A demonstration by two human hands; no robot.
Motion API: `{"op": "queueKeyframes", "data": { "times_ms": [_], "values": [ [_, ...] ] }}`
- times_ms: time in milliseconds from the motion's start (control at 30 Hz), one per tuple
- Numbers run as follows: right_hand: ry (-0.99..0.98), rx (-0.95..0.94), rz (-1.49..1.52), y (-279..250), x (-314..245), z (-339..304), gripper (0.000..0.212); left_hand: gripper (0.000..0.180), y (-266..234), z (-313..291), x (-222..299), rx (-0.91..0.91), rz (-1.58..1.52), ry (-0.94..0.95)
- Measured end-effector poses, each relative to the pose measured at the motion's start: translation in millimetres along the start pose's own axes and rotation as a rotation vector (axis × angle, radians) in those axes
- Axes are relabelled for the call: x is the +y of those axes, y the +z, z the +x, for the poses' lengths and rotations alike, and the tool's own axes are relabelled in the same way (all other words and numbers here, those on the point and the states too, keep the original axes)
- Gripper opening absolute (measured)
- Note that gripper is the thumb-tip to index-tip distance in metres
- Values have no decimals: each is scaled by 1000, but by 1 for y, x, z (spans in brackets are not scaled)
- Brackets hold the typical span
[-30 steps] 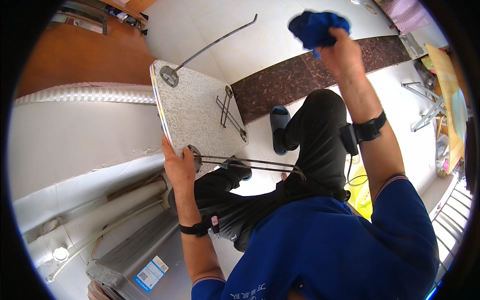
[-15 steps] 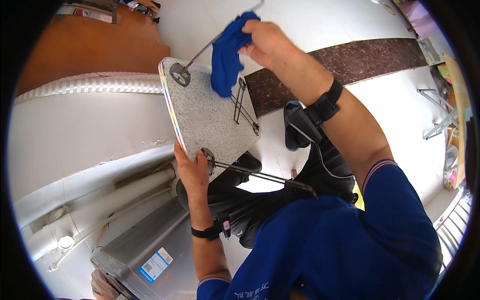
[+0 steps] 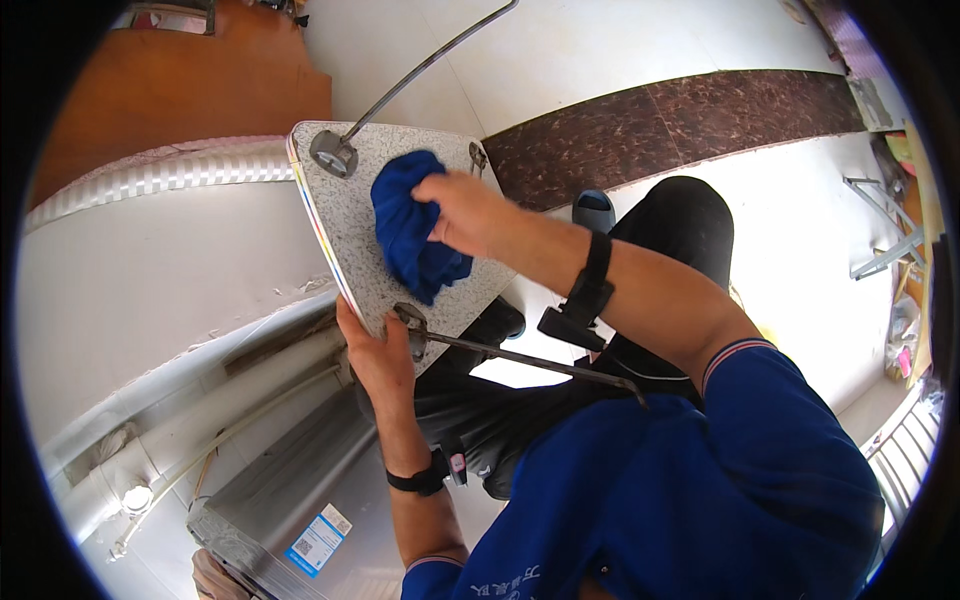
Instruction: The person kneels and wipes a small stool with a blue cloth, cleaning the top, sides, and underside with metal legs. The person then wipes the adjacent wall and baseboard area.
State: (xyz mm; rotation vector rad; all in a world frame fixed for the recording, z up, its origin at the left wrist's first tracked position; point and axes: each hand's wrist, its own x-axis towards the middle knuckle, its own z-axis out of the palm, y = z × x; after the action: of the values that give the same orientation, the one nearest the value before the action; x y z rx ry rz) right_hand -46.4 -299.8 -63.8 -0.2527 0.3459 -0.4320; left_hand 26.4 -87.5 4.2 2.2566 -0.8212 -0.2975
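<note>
A small folding table (image 3: 352, 215) is turned so its speckled grey underside faces me. My left hand (image 3: 380, 350) grips its edge at the lower left corner, beside a round leg bracket (image 3: 410, 318). One metal leg (image 3: 430, 65) sticks out from the upper left corner, and another leg (image 3: 530, 360) reaches toward my body. In my right hand (image 3: 465, 212) is a crumpled blue cloth (image 3: 405, 225), held against or just over the middle of the underside. The cloth and hand hide part of the board and the folded far-side leg.
To the left runs a white wall ledge (image 3: 170, 265) with pipes (image 3: 270, 385) below. A grey metal box (image 3: 330, 480) with a label stands at lower left. An orange-brown wooden panel (image 3: 200, 90) is at upper left. A dark marbled strip (image 3: 650, 125) crosses the white floor.
My right hand has brought the cloth down from the upper left leg to the middle of the board. The board has shifted slightly left; my left hand keeps its grip.
</note>
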Motion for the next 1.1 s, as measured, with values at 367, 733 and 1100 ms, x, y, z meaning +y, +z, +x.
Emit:
{"op": "queueKeyframes", "data": {
  "times_ms": [367,733,1100],
  "values": [
    [5,311,-1284,-95,92,42,66,68,14,-1,-16,87,-43,-88],
    [-630,-227,-1515,-34,95,23,68,70,12,7,-14,70,-2,-151],
    [-380,-125,-1416,-57,99,59,67,71,18,17,-12,122,12,-248]
  ]
}}
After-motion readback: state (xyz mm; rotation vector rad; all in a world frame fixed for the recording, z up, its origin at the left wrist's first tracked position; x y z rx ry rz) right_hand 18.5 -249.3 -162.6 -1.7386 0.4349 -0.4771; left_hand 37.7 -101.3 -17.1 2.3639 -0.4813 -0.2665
